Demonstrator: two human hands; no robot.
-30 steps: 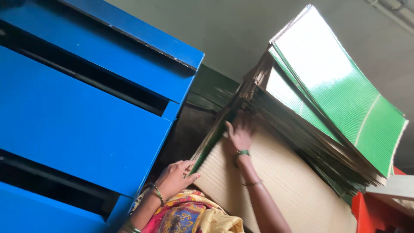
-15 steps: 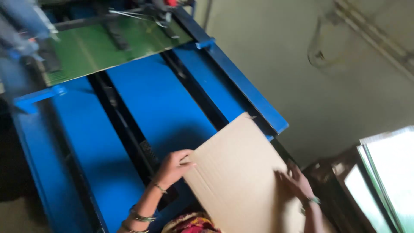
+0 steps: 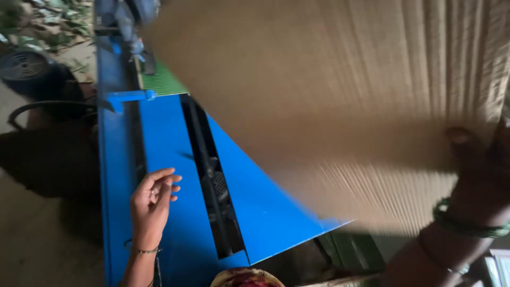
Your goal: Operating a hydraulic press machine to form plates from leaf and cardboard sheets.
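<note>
Blue machine bed (image 3: 164,159) runs near to far at my left; my left hand (image 3: 151,204) hovers over it, open, fingers loosely curled. Brown corrugated cardboard sheet (image 3: 340,106) slants up to the far right, blurred, its top and right edges cut off. My right hand (image 3: 478,170) grips its near-right edge.

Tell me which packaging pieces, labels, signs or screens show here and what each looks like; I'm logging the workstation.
Corrugated cardboard sheet: large, flat, plain brown, ribbed, blurred, fills upper right above the blue machine table; right hand grips its lower edge.
Green sheet: flat, at the table's far end.
Left hand: open, holds nothing.
No labels, signs or screens visible.
</note>
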